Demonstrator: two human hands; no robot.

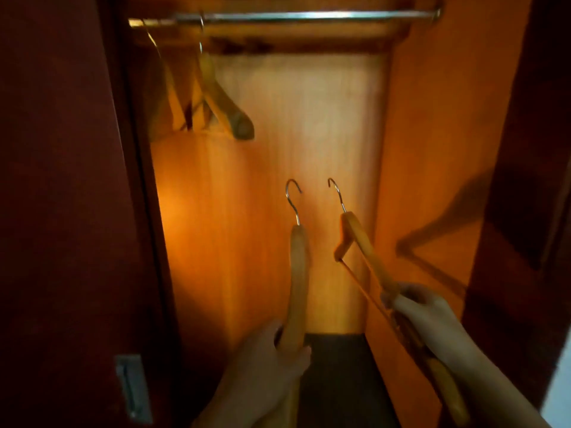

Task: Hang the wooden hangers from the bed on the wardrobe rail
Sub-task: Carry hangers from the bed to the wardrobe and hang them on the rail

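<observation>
I face an open wardrobe. My left hand (265, 362) grips a wooden hanger (298, 273) by its lower arm, the metal hook pointing up. My right hand (429, 316) holds a second wooden hanger (364, 251) by its arm and bar, hook also up. Both hangers sit well below the metal rail (309, 16) that runs across the top. Two wooden hangers (216, 94) hang at the rail's left end, close together.
A dark red wardrobe door (61, 211) with a metal recessed handle (133, 387) stands at the left. The orange side wall (432, 149) closes the right. The rail is bare from its middle to its right end.
</observation>
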